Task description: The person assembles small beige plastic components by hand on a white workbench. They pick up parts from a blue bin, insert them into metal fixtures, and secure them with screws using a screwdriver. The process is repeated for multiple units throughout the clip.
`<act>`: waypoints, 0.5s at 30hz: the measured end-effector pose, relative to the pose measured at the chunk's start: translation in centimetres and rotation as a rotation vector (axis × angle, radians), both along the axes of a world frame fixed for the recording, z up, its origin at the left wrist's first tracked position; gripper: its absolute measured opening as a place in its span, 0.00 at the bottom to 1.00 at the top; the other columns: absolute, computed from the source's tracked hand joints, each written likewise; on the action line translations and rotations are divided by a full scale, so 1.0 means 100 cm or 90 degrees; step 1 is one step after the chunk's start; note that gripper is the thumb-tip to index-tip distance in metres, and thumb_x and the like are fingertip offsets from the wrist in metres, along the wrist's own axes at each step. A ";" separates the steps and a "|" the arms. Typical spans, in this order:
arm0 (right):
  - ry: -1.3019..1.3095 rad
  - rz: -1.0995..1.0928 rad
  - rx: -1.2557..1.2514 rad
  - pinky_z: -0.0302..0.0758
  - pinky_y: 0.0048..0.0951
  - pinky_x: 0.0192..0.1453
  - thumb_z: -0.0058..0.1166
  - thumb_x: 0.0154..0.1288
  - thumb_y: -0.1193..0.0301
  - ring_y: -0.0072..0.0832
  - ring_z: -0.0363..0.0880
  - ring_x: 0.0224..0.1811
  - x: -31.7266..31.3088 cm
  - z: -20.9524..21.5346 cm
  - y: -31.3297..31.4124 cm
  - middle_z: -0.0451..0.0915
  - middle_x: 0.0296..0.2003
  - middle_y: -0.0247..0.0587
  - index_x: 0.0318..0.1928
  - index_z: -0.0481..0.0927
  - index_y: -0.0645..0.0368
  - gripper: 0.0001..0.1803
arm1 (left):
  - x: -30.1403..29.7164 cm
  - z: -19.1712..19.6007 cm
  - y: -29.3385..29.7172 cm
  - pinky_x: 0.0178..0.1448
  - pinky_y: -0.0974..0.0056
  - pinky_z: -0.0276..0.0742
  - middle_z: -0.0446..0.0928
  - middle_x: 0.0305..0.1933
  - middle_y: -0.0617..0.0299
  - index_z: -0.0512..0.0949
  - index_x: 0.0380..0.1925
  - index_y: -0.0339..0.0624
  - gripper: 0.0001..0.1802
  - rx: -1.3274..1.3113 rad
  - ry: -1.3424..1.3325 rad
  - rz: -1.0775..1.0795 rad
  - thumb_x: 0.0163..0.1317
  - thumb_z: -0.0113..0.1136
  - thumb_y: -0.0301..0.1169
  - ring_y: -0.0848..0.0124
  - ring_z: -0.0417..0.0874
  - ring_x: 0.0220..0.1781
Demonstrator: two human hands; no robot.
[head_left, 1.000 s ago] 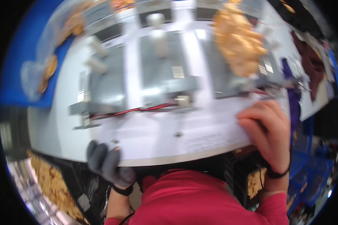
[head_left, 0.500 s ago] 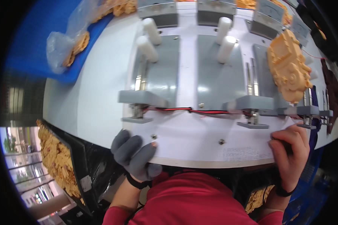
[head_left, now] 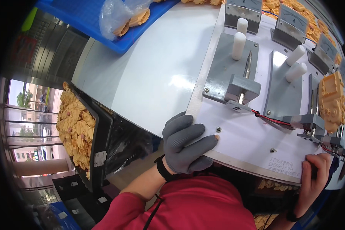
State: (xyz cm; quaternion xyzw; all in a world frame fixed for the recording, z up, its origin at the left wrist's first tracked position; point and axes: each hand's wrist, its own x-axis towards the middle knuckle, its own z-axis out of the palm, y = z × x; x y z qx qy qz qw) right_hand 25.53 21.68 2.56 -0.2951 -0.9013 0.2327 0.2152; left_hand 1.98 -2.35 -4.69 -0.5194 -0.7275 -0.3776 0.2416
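A white board (head_left: 249, 147) carries a test fixture with grey plates (head_left: 234, 50), white posts (head_left: 239, 44), grey blocks (head_left: 243, 88) with metal pins, and red and black wires. My left hand (head_left: 186, 143), in a grey glove with one bare fingertip, grips the board's near left corner, fingers laid over the top and thumb at the front edge. My right hand (head_left: 316, 172), bare, has curled fingers at the near right corner of the board; part of its grip is hidden. A yellow-orange moulded plastic part (head_left: 332, 101) sits on the fixture, above my right hand.
Grey panel meters (head_left: 289, 23) line the board's far side, with piles of orange parts (head_left: 314, 28) behind. A blue tray (head_left: 128, 42) with a clear plastic bag (head_left: 113, 19) lies at the far left. Left of the table stands a black crate (head_left: 101, 138) heaped with orange parts (head_left: 76, 132).
The view has swung left, so the board appears turned and farther right. More of the black crate shows. Both hands stay at the board's near corners.
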 end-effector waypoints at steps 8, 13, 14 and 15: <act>0.018 0.034 0.011 0.66 0.31 0.45 0.61 0.50 0.85 0.34 0.69 0.37 0.001 -0.001 0.003 0.71 0.31 0.41 0.35 0.77 0.63 0.11 | 0.002 0.000 0.001 0.55 0.50 0.73 0.74 0.47 0.59 0.85 0.42 0.52 0.25 -0.009 -0.008 0.004 0.63 0.52 0.57 0.55 0.71 0.53; 0.028 0.069 0.067 0.66 0.31 0.43 0.61 0.49 0.86 0.34 0.69 0.35 0.000 -0.003 0.005 0.70 0.30 0.41 0.34 0.77 0.63 0.11 | 0.002 -0.002 0.000 0.56 0.51 0.72 0.74 0.47 0.59 0.85 0.42 0.53 0.24 -0.004 -0.004 0.009 0.63 0.53 0.57 0.55 0.70 0.53; 0.032 0.076 0.078 0.65 0.31 0.42 0.61 0.49 0.86 0.34 0.69 0.35 0.000 -0.003 0.005 0.70 0.30 0.41 0.34 0.77 0.63 0.11 | 0.002 -0.002 -0.001 0.56 0.51 0.72 0.74 0.47 0.59 0.85 0.42 0.53 0.24 -0.006 -0.003 0.009 0.63 0.53 0.57 0.55 0.70 0.53; 0.033 0.075 0.080 0.65 0.31 0.42 0.61 0.49 0.86 0.35 0.69 0.35 0.000 -0.003 0.004 0.70 0.30 0.40 0.34 0.77 0.63 0.11 | 0.002 -0.001 -0.001 0.56 0.50 0.72 0.74 0.47 0.59 0.85 0.42 0.52 0.24 -0.008 -0.002 0.010 0.63 0.53 0.57 0.55 0.70 0.53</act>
